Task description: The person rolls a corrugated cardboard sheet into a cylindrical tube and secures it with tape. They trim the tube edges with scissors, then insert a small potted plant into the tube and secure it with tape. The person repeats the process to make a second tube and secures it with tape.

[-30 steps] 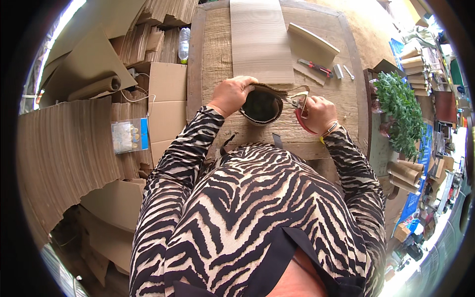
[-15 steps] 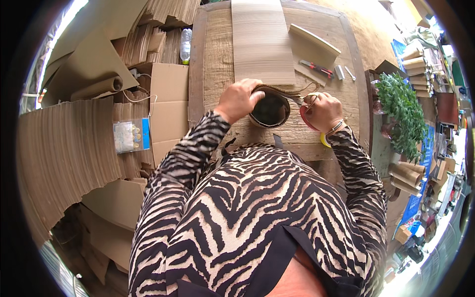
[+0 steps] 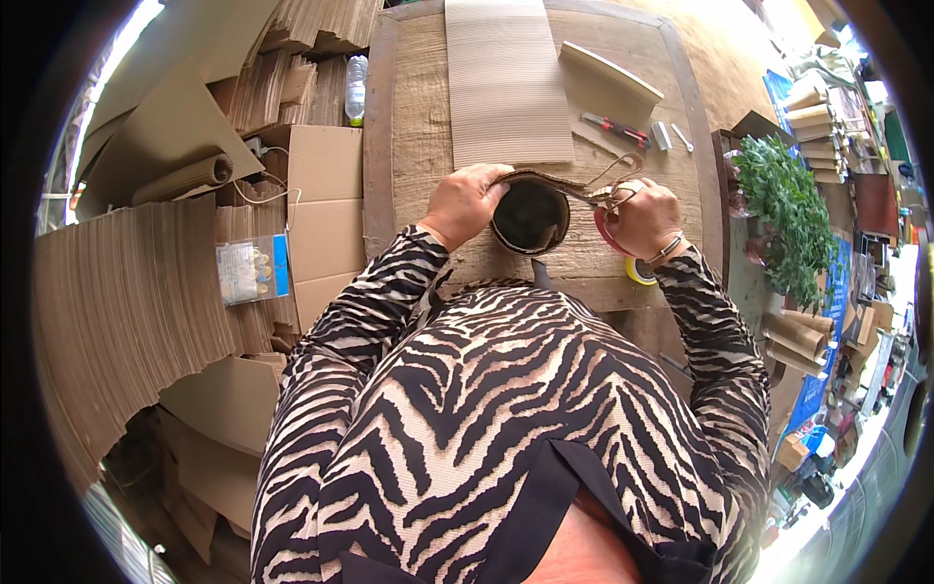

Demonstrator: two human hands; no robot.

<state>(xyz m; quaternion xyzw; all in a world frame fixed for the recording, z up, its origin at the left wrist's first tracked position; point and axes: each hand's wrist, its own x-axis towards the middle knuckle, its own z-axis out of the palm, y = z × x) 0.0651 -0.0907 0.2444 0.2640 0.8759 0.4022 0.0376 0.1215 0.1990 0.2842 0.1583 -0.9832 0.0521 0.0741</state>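
Observation:
A cardboard tube [image 3: 558, 237], dark inside, stands upright on the wooden table close to my body. From its far rim a loose cardboard flap [image 3: 557, 180] runs out to the right. My left hand [image 3: 469, 206] is closed on the tube's far left rim, thumb inside the edge. In my right hand [image 3: 644, 218] are red-handled scissors [image 3: 605, 231], their blades at the flap's right end and mostly hidden by my fingers. A thin curled cardboard strip [image 3: 624, 164] rises beside the blades. Beyond the tube lies a long corrugated cardboard sheet [image 3: 509, 88].
On the table [image 3: 413, 97] lie a red-and-black utility knife [image 3: 615, 128], a small pale block [image 3: 661, 136] and a cardboard strip [image 3: 613, 73]. A yellow tape roll [image 3: 639, 272] sits by my right wrist. Cardboard stacks [image 3: 136, 302] fill the left; a leafy plant [image 3: 786, 219] stands right.
My right hand has moved slightly right with the scissors, and the thin strip curls up higher beside it. My left hand keeps its hold on the tube. The whole view has shifted a little.

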